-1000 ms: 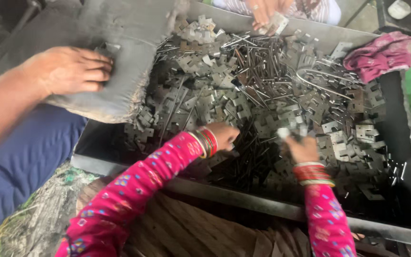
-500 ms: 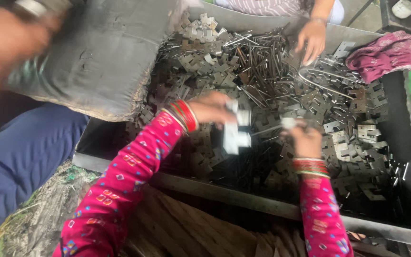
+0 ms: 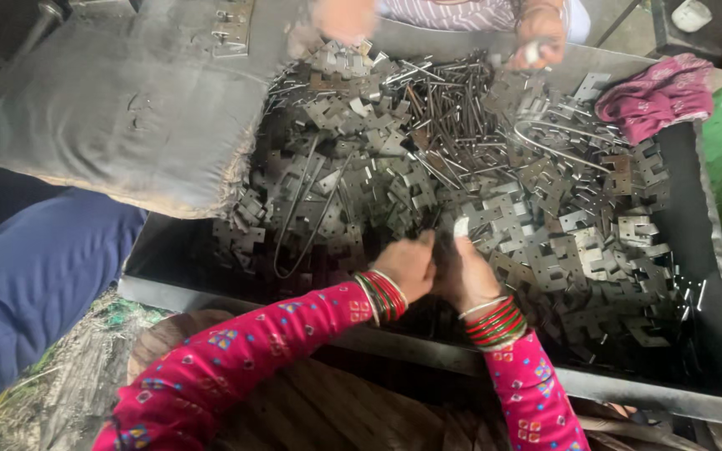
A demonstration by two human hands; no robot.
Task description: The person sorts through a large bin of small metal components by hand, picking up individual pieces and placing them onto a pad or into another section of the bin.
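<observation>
Metal brackets (image 3: 545,225) blanket the tray (image 3: 712,276) — bare floor only along its right side; a grey sack (image 3: 127,108) overhangs the left, another person's hand (image 3: 541,33) crowds the far edge.

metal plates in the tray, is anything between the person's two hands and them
Nothing visible does. The left hand and right hand are pressed together right at the near edge of the heap of metal plates in the tray.

Dull grey stamped metal brackets (image 3: 495,209) fill the dark matt steel tray (image 3: 712,276); beside it lies a coarse, worn cloth sack (image 3: 119,108).
</observation>
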